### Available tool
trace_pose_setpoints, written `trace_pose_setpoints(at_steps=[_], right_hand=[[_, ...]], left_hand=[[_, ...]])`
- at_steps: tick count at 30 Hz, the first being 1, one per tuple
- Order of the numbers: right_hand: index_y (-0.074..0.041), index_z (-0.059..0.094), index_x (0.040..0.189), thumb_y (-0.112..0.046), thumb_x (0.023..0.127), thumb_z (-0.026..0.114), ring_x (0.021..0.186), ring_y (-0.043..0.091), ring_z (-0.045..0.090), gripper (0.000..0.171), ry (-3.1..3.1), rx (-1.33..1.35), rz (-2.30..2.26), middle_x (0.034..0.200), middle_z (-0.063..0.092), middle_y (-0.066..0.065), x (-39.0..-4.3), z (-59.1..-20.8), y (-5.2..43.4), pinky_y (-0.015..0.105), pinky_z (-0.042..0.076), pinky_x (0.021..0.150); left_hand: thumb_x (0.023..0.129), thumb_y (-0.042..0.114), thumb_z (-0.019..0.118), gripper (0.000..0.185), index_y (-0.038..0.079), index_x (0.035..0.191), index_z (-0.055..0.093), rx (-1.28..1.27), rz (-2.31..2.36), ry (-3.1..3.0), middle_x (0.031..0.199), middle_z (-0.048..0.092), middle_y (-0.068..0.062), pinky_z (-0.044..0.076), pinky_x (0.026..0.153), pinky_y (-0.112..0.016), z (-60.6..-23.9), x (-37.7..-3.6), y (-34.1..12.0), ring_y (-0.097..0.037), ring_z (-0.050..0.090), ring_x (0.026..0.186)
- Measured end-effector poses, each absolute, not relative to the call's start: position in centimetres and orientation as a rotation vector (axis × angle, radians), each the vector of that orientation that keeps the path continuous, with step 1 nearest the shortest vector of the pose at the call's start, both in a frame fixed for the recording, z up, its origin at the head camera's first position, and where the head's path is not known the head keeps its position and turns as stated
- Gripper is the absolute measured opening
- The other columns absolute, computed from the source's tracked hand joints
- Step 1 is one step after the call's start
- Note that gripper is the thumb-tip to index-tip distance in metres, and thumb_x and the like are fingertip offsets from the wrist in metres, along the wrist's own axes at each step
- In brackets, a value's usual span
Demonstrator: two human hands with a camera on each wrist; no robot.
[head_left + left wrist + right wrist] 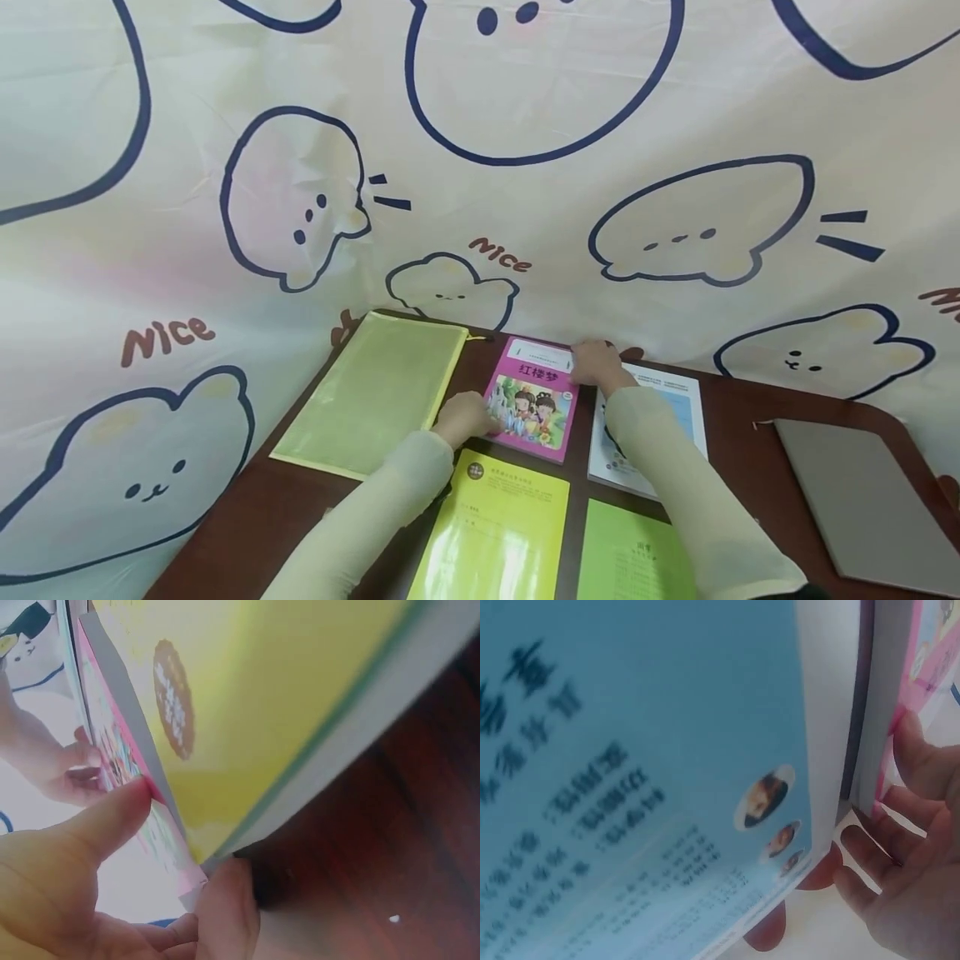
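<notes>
A pink picture book (536, 417) with two cartoon figures on its cover lies flat at the back middle of the table. My left hand (467, 418) holds its lower left edge; in the left wrist view the thumb (120, 821) rests on the cover and the other fingers are at the side. At the upper right edge, my right hand (597, 365) grips the same book, thumb on its pink border (905, 705) in the right wrist view. A blue-and-white book (686, 408) lies beside it, partly hidden by the right forearm.
Left of the pink book lies a pale yellow zip folder (382, 375). Nearer me are a bright yellow booklet (495, 525) and a green booklet (633, 558). A flat grey panel (862, 492) sits at the right. A printed curtain (525, 200) borders the brown table (247, 517).
</notes>
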State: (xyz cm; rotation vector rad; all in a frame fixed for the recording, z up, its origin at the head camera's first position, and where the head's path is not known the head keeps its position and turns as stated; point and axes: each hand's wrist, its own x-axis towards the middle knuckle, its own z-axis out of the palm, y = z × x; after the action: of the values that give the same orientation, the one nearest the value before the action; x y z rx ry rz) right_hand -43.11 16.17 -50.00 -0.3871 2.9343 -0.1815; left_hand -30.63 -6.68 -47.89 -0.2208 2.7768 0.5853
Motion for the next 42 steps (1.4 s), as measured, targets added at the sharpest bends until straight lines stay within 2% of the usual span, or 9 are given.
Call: trace_pose_setpoints(at_steps=[10, 13, 18, 21, 26, 32, 39, 42], right_hand=[[0.001, 0.055, 0.125, -0.024, 0.081, 0.061, 0.120, 0.041, 0.042, 0.052, 2.946, -0.332, -0.157, 0.130, 0.051, 0.022, -42.3, -49.2, 16.0, 0.060, 0.029, 0.102], [0.000, 0.057, 0.121, -0.022, 0.078, 0.063, 0.113, 0.040, 0.047, 0.048, 2.946, -0.344, -0.172, 0.123, 0.056, 0.020, -42.5, -49.2, 15.5, 0.058, 0.033, 0.100], [-0.004, 0.061, 0.107, -0.018, 0.070, 0.073, 0.095, 0.034, 0.050, 0.041, 2.887, -0.208, -0.277, 0.102, 0.061, 0.014, -43.8, -49.4, 15.5, 0.053, 0.037, 0.092], [-0.002, 0.060, 0.109, -0.018, 0.070, 0.074, 0.096, 0.035, 0.048, 0.044, 2.825, -0.155, -0.301, 0.103, 0.059, 0.015, -44.3, -49.6, 15.6, 0.055, 0.035, 0.093], [0.002, 0.054, 0.118, -0.017, 0.073, 0.072, 0.101, 0.036, 0.047, 0.052, 2.788, -0.184, -0.291, 0.112, 0.055, 0.019, -45.0, -49.4, 15.3, 0.055, 0.036, 0.095], [0.000, 0.057, 0.107, -0.015, 0.070, 0.074, 0.088, 0.031, 0.053, 0.044, 2.787, -0.230, -0.331, 0.100, 0.059, 0.014, -45.2, -48.6, 15.2, 0.047, 0.043, 0.085], [0.002, 0.057, 0.114, -0.016, 0.071, 0.075, 0.091, 0.030, 0.053, 0.050, 2.715, -0.196, -0.375, 0.103, 0.059, 0.015, -44.9, -48.2, 15.7, 0.048, 0.045, 0.086], [0.001, 0.061, 0.109, -0.018, 0.071, 0.075, 0.089, 0.030, 0.054, 0.044, 2.715, -0.201, -0.317, 0.100, 0.060, 0.014, -44.6, -48.0, 15.7, 0.046, 0.046, 0.083]], left_hand=[[0.068, 0.041, 0.081, 0.041, 0.005, 0.081, 0.066, -0.328, 0.640, 2.702, 0.074, 0.059, -0.006, 0.047, 0.068, -0.037, -47.3, -30.9, -6.4, -0.023, 0.055, 0.071], [0.068, 0.040, 0.082, 0.041, 0.005, 0.083, 0.065, -0.354, 0.638, 2.699, 0.076, 0.059, -0.006, 0.047, 0.069, -0.037, -47.1, -30.6, -6.7, -0.023, 0.055, 0.073], [0.069, 0.043, 0.080, 0.043, 0.005, 0.081, 0.064, -0.323, 0.640, 2.700, 0.075, 0.057, -0.006, 0.046, 0.068, -0.036, -47.6, -30.3, -6.8, -0.022, 0.054, 0.072], [0.070, 0.044, 0.079, 0.043, 0.005, 0.079, 0.063, -0.292, 0.683, 2.702, 0.073, 0.057, -0.006, 0.044, 0.064, -0.035, -48.0, -29.9, -6.7, -0.022, 0.053, 0.070], [0.073, 0.035, 0.080, 0.040, 0.002, 0.085, 0.059, -0.253, 0.902, 2.690, 0.072, 0.057, -0.008, 0.046, 0.056, -0.031, -48.4, -29.8, -7.1, -0.020, 0.055, 0.062], [0.078, 0.019, 0.077, 0.042, -0.004, 0.100, 0.050, -0.298, 1.233, 2.574, 0.072, 0.057, -0.012, 0.052, 0.049, -0.031, -48.5, -30.3, -7.7, -0.021, 0.061, 0.053], [0.081, 0.006, 0.071, 0.033, -0.004, 0.102, 0.048, -0.348, 1.418, 2.527, 0.080, 0.056, -0.014, 0.054, 0.050, -0.029, -48.4, -30.6, -7.6, -0.021, 0.062, 0.057], [0.081, 0.005, 0.070, 0.032, -0.003, 0.102, 0.048, -0.374, 1.462, 2.508, 0.082, 0.055, -0.014, 0.055, 0.052, -0.029, -48.4, -30.5, -7.4, -0.021, 0.062, 0.060]])
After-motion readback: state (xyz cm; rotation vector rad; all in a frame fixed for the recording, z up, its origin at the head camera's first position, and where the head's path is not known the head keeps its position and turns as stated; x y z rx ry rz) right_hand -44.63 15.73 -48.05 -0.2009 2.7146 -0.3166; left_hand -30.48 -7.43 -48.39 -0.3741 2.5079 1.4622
